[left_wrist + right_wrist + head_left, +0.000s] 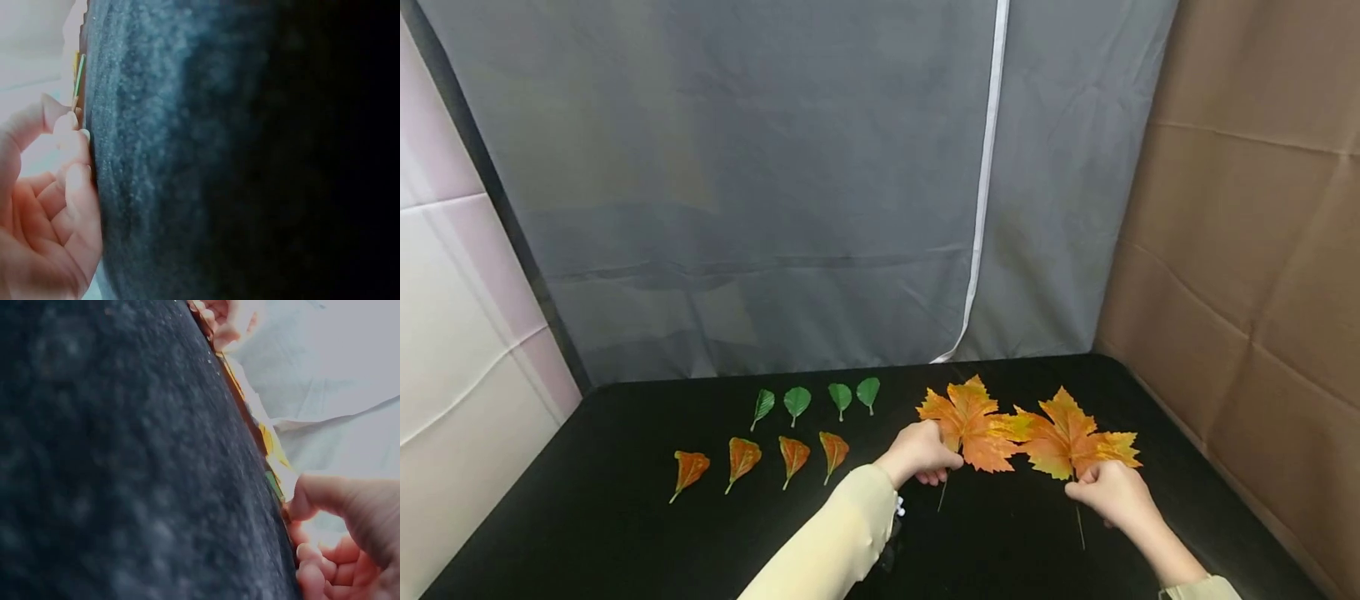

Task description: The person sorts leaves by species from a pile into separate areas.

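Two large orange and yellow maple leaves lie side by side on the right of the black table [1000, 550], their edges overlapping. My left hand [922, 452] pinches the stem of the left maple leaf [976, 421] between thumb and fingers, low against the table. The stem's thin end pokes out below those fingers. On the right maple leaf [1067, 437], my right hand [1112, 493] pinches the stem just under the blade. In the right wrist view that hand [340, 534] sits at the table surface, with the leaves seen edge-on beyond its fingertips.
Left of the maple leaves, several small green leaves [797, 402] form a back row. Several small orange leaves [743, 458] line up in front of them. A grey curtain [775, 208] hangs behind the table, with a brown cloth [1247, 250] on the right and a pale one [467, 275] on the left.
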Motion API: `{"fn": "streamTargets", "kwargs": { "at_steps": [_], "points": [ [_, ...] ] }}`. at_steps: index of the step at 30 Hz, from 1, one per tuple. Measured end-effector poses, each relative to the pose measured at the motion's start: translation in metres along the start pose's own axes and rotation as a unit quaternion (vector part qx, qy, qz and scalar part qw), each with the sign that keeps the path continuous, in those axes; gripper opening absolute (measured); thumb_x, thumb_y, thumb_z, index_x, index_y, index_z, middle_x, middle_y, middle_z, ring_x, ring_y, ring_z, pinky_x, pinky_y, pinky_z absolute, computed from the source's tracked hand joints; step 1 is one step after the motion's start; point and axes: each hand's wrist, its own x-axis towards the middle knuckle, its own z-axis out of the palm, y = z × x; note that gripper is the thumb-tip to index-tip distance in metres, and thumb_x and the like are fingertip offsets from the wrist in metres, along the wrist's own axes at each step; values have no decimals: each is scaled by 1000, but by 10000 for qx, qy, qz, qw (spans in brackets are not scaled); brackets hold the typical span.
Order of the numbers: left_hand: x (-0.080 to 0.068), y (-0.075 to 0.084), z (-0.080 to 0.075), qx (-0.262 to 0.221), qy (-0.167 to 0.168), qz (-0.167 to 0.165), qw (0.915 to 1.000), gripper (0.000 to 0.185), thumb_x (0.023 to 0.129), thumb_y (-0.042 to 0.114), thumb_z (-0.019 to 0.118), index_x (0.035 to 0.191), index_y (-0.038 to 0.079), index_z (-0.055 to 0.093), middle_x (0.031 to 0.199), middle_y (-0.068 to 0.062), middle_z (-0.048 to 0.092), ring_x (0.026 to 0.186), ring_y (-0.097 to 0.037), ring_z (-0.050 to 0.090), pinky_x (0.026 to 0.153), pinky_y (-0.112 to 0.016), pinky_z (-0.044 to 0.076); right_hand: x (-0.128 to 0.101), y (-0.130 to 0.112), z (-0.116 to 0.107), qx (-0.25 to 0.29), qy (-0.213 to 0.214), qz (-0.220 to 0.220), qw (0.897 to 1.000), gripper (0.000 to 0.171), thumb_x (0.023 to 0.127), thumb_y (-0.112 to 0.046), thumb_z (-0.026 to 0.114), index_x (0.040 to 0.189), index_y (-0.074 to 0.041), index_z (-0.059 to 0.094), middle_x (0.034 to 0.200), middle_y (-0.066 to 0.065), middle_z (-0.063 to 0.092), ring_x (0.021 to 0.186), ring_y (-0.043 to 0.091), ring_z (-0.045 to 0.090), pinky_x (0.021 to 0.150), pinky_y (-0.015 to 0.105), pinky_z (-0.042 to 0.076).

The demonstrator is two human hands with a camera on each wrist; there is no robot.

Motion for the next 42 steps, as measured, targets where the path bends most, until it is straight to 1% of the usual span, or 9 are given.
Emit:
{"fn": "streamTargets", "kwargs": {
  "at_steps": [6, 12, 15, 20, 26, 29, 32, 37, 42],
  "points": [
    [-3, 0, -8, 554, 239, 26, 9982, 30, 77, 27, 77, 55, 13, 62, 46, 3, 58, 39, -12, 57, 40, -27, 47, 5, -3, -6, 215, 41, 40, 9998, 42, 75, -19, 71, 51, -18, 37, 47, -9, 27, 35, 15, 54, 42, 30, 47],
    [-7, 5, -10, 1570, 639, 29, 9855, 37, 74, 34, 77, 52, 20, 52, 44, 4, 51, 38, -11, 52, 42, -31, 41, 4, 4, -16, 20, 11, 168, 9999, 36, 75, -21, 70, 53, -17, 42, 48, -8, 32, 36, 15, 56, 43, 30, 48],
    [-6, 8, -8, 1631, 660, 130, 9843, 35, 75, 32, 76, 52, 21, 52, 44, 6, 51, 38, -9, 52, 43, -31, 41, 2, 11, -22, -34, 60, 301, 9995, 29, 76, -22, 69, 57, -14, 50, 50, -6, 41, 38, 15, 56, 43, 30, 49],
    [-4, 8, -6, 1276, 476, 237, 9904, 28, 77, 25, 74, 54, 18, 60, 44, 7, 55, 37, -9, 53, 42, -28, 43, 0, 20, -31, 210, 29, 422, 9989, 21, 79, -21, 68, 65, -7, 62, 52, 1, 56, 43, 17, 59, 42, 32, 51],
    [-1, 1, -10, 863, 336, 461, 9946, 24, 77, 18, 72, 55, 15, 63, 45, 4, 58, 37, -11, 53, 39, -27, 44, 2, 26, -33, 769, -77, 589, 9953, 18, 78, -14, 68, 66, -3, 60, 55, 4, 59, 46, 19, 61, 44, 33, 52],
    [-1, -1, -13, 520, 187, 535, 9970, 24, 80, 18, 74, 59, 14, 63, 49, 4, 60, 40, -11, 56, 40, -26, 46, 4, 31, -32, 1263, -265, 693, 9892, 13, 78, -9, 66, 75, -2, 56, 58, 5, 59, 48, 19, 60, 45, 33, 52],
    [0, -2, -16, 53, -26, 515, 9987, 21, 81, 19, 76, 65, 13, 63, 53, 3, 63, 45, -13, 61, 42, -26, 48, 6, 37, -33, 1901, -572, 675, 9778, 16, 81, -5, 64, 92, 1, 54, 63, 7, 60, 50, 19, 58, 45, 33, 52],
    [2, 0, -23, -731, -334, 431, 9958, 15, 83, 18, 77, 88, 10, 65, 60, -2, 66, 47, -15, 62, 42, -28, 48, 11, 44, -38, 2621, -1007, 447, 9587, 43, 87, -5, 60, 126, 8, 47, 72, 8, 62, 53, 18, 57, 47, 33, 52],
    [5, 1, -28, -1244, -744, 399, 9886, 40, 84, 12, 75, 122, 9, 63, 66, -7, 68, 46, -14, 59, 42, -28, 48, 15, 49, -40, 2986, -1307, 362, 9447, 55, 91, -10, 61, 138, 9, 39, 78, 8, 64, 56, 13, 59, 50, 30, 52]
  ]
}}
